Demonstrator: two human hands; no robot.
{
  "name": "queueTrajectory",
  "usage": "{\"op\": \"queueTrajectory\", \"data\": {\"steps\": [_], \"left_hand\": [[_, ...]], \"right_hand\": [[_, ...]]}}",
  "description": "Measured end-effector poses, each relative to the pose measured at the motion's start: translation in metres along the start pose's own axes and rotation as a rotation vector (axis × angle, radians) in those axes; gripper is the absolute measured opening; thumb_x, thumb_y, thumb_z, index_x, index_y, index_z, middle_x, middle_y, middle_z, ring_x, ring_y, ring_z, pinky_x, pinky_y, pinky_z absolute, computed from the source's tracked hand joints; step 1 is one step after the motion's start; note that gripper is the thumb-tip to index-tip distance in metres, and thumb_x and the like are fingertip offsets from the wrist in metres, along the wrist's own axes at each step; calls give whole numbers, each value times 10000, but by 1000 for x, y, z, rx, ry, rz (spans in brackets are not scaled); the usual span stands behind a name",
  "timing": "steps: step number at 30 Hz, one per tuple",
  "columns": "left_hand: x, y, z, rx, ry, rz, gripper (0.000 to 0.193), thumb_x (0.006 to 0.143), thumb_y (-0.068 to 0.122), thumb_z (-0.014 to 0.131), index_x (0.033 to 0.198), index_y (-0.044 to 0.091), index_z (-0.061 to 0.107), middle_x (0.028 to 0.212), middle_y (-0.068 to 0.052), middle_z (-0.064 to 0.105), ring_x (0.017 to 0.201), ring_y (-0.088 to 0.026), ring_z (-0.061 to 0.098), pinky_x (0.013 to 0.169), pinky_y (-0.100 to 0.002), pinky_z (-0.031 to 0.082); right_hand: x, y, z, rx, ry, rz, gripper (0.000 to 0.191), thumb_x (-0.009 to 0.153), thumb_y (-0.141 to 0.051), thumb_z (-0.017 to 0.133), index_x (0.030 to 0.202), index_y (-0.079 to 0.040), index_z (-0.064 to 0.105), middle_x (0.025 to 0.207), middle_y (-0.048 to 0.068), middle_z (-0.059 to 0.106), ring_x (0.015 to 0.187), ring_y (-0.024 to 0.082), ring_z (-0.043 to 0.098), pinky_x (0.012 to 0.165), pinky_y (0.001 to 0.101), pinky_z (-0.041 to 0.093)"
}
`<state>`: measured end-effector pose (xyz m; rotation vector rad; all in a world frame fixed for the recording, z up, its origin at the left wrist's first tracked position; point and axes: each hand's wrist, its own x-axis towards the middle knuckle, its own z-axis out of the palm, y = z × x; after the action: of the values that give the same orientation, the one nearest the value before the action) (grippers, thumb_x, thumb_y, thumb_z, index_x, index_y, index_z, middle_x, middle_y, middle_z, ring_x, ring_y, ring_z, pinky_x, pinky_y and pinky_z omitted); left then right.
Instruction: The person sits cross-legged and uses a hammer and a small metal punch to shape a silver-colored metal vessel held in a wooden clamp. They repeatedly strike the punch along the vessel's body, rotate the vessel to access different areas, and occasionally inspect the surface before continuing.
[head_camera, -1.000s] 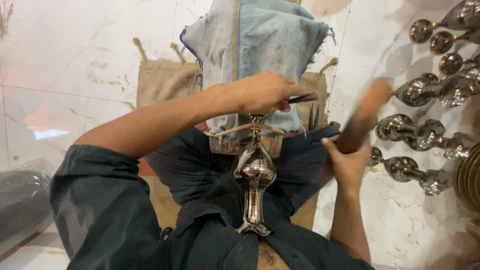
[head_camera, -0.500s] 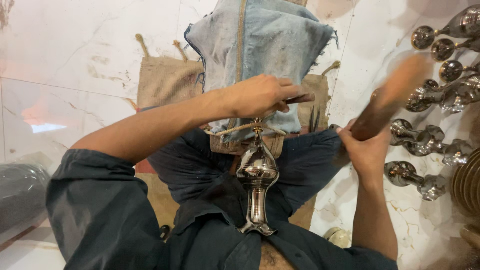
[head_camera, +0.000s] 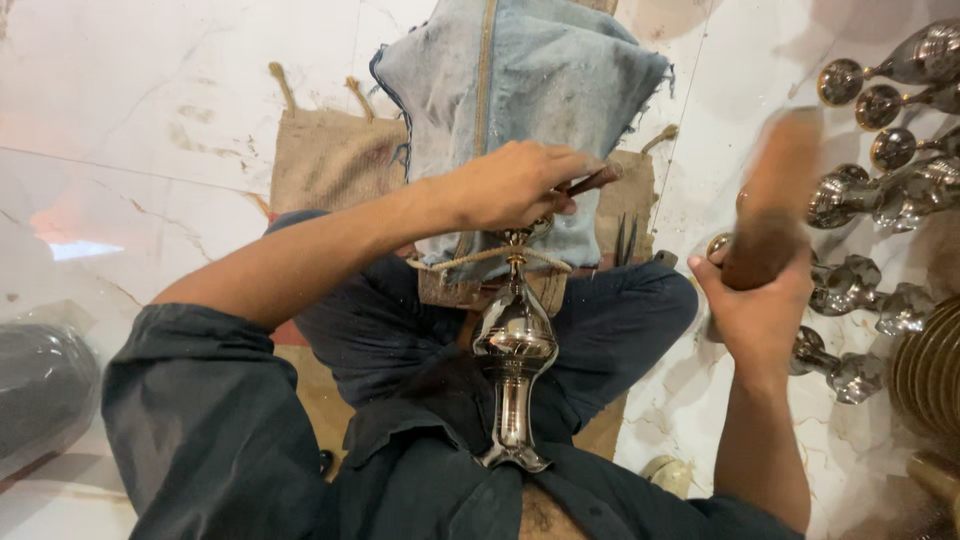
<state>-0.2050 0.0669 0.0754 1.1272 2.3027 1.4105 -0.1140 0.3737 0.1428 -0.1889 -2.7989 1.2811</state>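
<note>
Brass lamp stem (head_camera: 514, 385): polished metal, upright against the person's chest, top tied with cord at the denim cloth (head_camera: 520, 100).
Left hand (head_camera: 515, 185): fingers closed around a thin dark tool (head_camera: 590, 181), set at the stem's top.
Right hand (head_camera: 757, 310): fist wrapped around a wooden mallet (head_camera: 775, 205), raised, blurred.
Surroundings: burlap sack (head_camera: 330, 160) on marble floor (head_camera: 150, 110); similar shiny metal pieces (head_camera: 870, 200) lying at right.

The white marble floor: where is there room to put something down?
The white marble floor is bare left of the tan burlap sack, down to the grey bundle. A narrow strip runs between the faded denim cloth and the shiny metal pieces, but the right hand swings a wooden mallet there. The far right is crowded.
</note>
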Motion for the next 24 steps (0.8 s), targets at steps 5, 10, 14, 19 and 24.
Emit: {"op": "queueTrajectory", "data": {"steps": [5,10,14,19,24], "left_hand": [[2,2,-6,-7,-70,22,547,901,100,711,1418,96,533,1081,-151,680,942,-379,699,767,-527,527],[-7,0,-4,16,16,53,482,931,120,719,1382,80,553,1098,-141,680,957,-378,689,794,-527,518],[-17,3,0,-7,115,40,470,952,138,705,1385,64,538,1080,-136,666,941,-355,694,806,-499,543],[-32,6,1,26,95,37,378,1010,183,659,1351,81,531,1103,-124,650,929,-343,695,763,-477,551],[-36,5,6,8,184,54,342,1043,200,644,1346,91,530,1139,-131,653,887,-312,698,771,-428,581]], "right_hand": [[6,-5,3,261,5,88,708,802,-114,808,1402,-20,443,948,117,638,845,115,666,799,256,557],[20,-1,3,-349,-112,-25,628,831,-145,841,1376,23,578,1105,226,731,1010,331,727,928,399,568],[28,-15,-6,-511,-134,-239,704,845,-153,847,1478,-13,573,1234,252,708,1130,396,709,985,454,543],[25,-44,-15,-523,-136,-290,612,880,-159,845,1423,-35,591,1217,237,702,1119,402,698,985,452,547],[20,-53,-19,-788,-165,-403,563,875,-41,826,1391,-94,608,1034,210,730,961,386,718,847,475,552]]}}
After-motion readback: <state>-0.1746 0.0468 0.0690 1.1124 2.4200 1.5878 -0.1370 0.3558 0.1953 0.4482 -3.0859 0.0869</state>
